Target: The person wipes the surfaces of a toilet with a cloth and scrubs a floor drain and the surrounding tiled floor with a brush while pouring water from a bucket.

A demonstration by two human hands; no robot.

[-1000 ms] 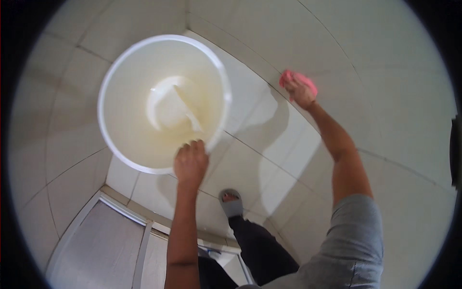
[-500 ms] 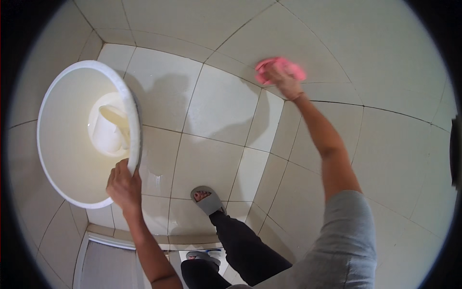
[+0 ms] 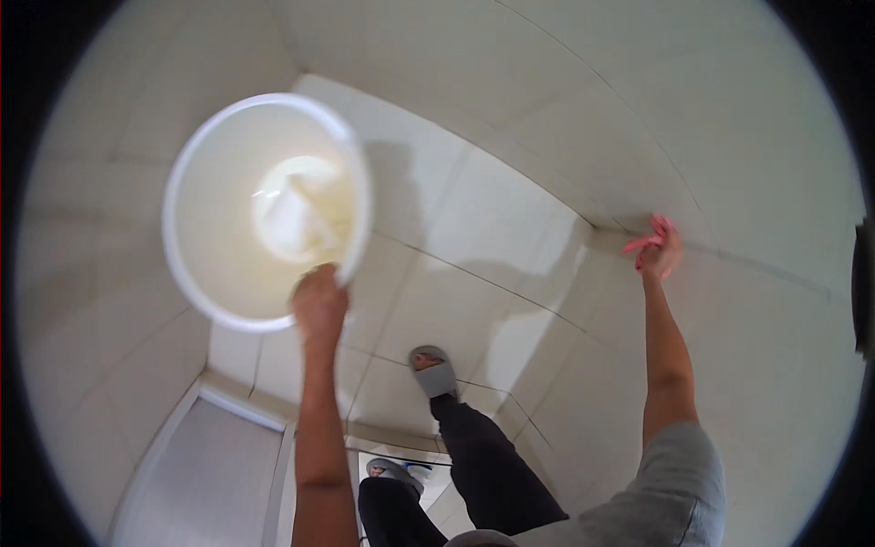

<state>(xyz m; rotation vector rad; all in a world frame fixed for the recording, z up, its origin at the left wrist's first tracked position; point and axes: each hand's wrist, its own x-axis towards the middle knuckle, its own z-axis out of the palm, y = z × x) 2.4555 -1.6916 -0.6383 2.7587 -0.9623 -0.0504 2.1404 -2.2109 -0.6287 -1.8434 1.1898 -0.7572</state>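
My left hand (image 3: 321, 305) is closed on the near rim of a large white bucket (image 3: 214, 182), whose opening faces me. Inside it, a white vessel like a jug or dipper (image 3: 290, 219) sits among something pale yellowish; blur keeps its exact kind unclear. My right arm reaches out to the right, where my right hand (image 3: 673, 255) grips a bunched pink cloth (image 3: 645, 242) at the tiled wall, by the corner where two walls meet. Part of the cloth is hidden by my fingers.
Pale tiled walls (image 3: 583, 109) rise around a tiled floor (image 3: 410, 292). My grey slippers (image 3: 434, 374) stand below, one on this floor, the other beyond a raised sill (image 3: 392, 436). A grey door panel (image 3: 205, 474) is at the lower left, a dark object (image 3: 861, 287) at the right edge.
My right hand has moved the pink cloth right and nearer along the wall, past the corner. The view has shifted, and the bucket with my left hand appears farther right.
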